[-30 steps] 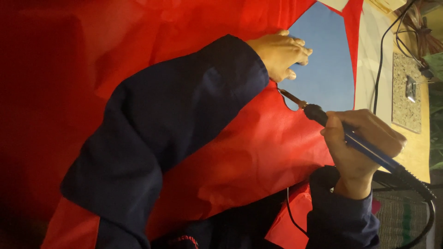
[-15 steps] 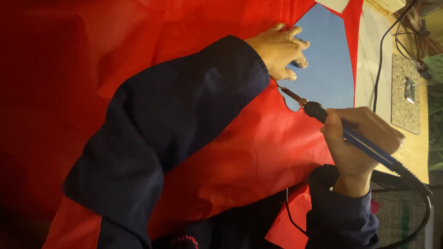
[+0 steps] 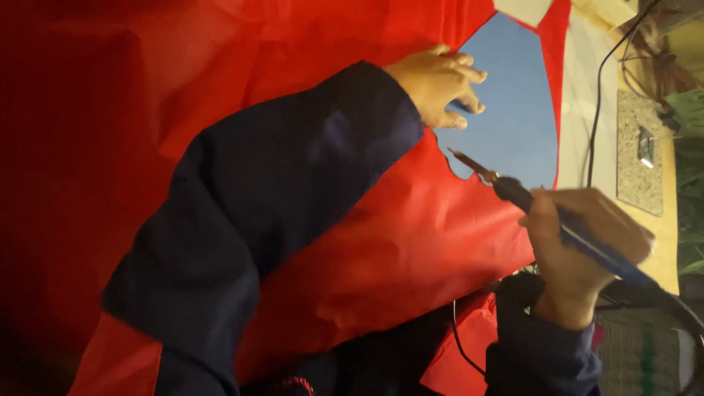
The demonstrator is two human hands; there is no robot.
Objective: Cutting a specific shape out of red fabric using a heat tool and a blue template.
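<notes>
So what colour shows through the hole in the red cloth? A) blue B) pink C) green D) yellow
A: the hole in the red cloth shows plain blue, between the left hand pressing on the cloth and the pointed tool held in the right hand.
</notes>
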